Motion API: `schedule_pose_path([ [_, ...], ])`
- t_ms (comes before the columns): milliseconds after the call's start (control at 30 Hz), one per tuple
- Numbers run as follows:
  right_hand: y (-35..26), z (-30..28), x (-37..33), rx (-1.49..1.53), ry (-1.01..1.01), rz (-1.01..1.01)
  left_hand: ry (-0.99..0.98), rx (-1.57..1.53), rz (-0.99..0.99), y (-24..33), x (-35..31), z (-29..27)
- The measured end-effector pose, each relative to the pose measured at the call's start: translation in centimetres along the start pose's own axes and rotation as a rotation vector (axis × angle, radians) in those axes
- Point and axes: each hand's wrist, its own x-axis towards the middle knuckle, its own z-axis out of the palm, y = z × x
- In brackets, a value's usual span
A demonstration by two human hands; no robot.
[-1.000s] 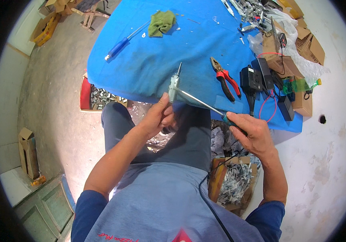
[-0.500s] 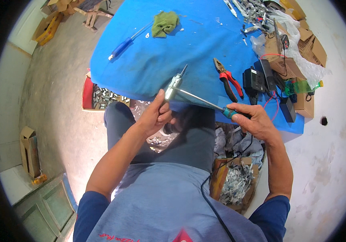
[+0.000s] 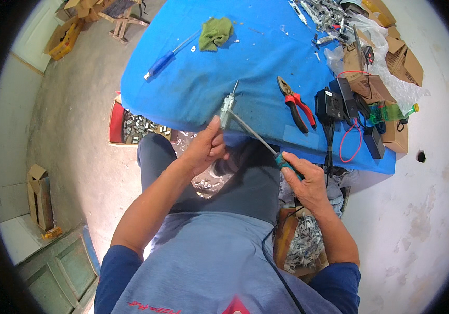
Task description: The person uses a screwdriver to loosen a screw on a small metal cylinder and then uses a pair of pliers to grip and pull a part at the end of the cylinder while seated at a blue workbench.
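Between the thumb and fingers of my left hand (image 3: 206, 144) is a small silvery metal part (image 3: 226, 111) with a thin rod sticking out of its far end. It is held at the near edge of the blue-covered table (image 3: 182, 99). My right hand (image 3: 308, 180) grips the teal handle of a screwdriver (image 3: 256, 135). The screwdriver's long shaft slants up and left, and its tip meets the right side of the metal part. Red-handled pliers (image 3: 298, 104) lie on the cloth to the right, jaws pointing away.
A blue-handled screwdriver (image 3: 160, 65) lies beside a green rag (image 3: 216, 34) at the far left. Loose metal parts (image 3: 321, 18) pile up far right, near black adapters (image 3: 329, 104) and a green bottle (image 3: 392, 112). Below the table's left edge sits a box of small metal pieces (image 3: 115, 123).
My right hand has moved left and closer to my body, so the screwdriver now stands at a steeper angle. The metal part in my left hand has turned slightly more upright.
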Motion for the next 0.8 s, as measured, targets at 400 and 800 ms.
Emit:
schedule_pose_path([
  [400,0.7,0.2,-0.2,0.672,-0.262,0.363,0.025,0.028,0.006,-0.5,-0.3,0.4],
  [800,1.0,1.2,-0.3,0.182,-0.140,0.093,0.009,0.011,0.007,-1.1,0.0,-0.2],
])
